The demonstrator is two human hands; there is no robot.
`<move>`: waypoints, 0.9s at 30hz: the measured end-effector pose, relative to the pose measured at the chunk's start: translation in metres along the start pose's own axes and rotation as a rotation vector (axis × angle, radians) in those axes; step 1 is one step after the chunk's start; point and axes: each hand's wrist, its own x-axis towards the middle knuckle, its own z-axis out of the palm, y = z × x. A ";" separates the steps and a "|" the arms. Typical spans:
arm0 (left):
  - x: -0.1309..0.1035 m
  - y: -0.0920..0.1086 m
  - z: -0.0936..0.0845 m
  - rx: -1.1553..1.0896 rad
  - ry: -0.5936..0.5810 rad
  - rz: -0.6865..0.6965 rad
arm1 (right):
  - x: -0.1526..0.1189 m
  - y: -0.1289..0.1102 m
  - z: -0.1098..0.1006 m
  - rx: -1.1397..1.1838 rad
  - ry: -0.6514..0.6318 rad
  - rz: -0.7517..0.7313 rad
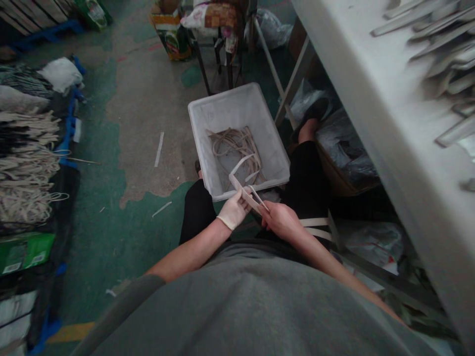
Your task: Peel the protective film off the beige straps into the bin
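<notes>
Yep, grips pale strap (237, 183) in gloved left hand (235, 209) + right hand (281, 218) | sticks it over near edge of white bin (237, 110)

Strap (236, 183) in gloved left hand (235, 209)

A pale tabletop (371, 74) bears flat pieces (451, 64) — too blurred to name — and the white bin (230, 106) holds coiled strips (254, 144).

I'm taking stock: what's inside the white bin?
Loosely coiled beige strips lie in the white bin; a hand-held band loops in front. Anything beneath the strips is covered.
</notes>
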 end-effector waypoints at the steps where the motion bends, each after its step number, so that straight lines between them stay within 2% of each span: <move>1: -0.002 0.003 0.000 -0.023 -0.001 -0.001 | -0.002 0.002 0.000 0.019 -0.008 0.009; 3: -0.006 0.005 -0.001 -0.029 -0.010 -0.044 | -0.006 0.006 0.001 0.013 -0.004 0.023; 7: -0.015 -0.007 0.004 0.030 -0.050 -0.129 | -0.011 0.005 0.005 -0.129 0.054 0.050; 10: -0.018 -0.013 0.009 0.038 -0.077 -0.118 | -0.006 0.001 0.004 -0.227 0.110 0.051; 13: -0.016 -0.010 0.015 0.025 -0.084 -0.067 | 0.002 -0.001 -0.002 -0.219 0.162 0.054; 19: -0.016 0.001 0.015 0.038 -0.005 -0.029 | 0.005 0.012 -0.008 0.257 -0.042 -0.130; 22: -0.021 0.002 0.009 0.107 -0.007 -0.005 | 0.014 0.028 -0.009 0.497 0.096 -0.032; 24: -0.024 0.000 0.006 0.233 -0.073 0.010 | 0.027 0.036 -0.011 0.594 0.197 0.015; 27: -0.029 -0.008 0.002 0.431 -0.189 -0.007 | 0.053 0.038 -0.015 0.841 0.183 0.070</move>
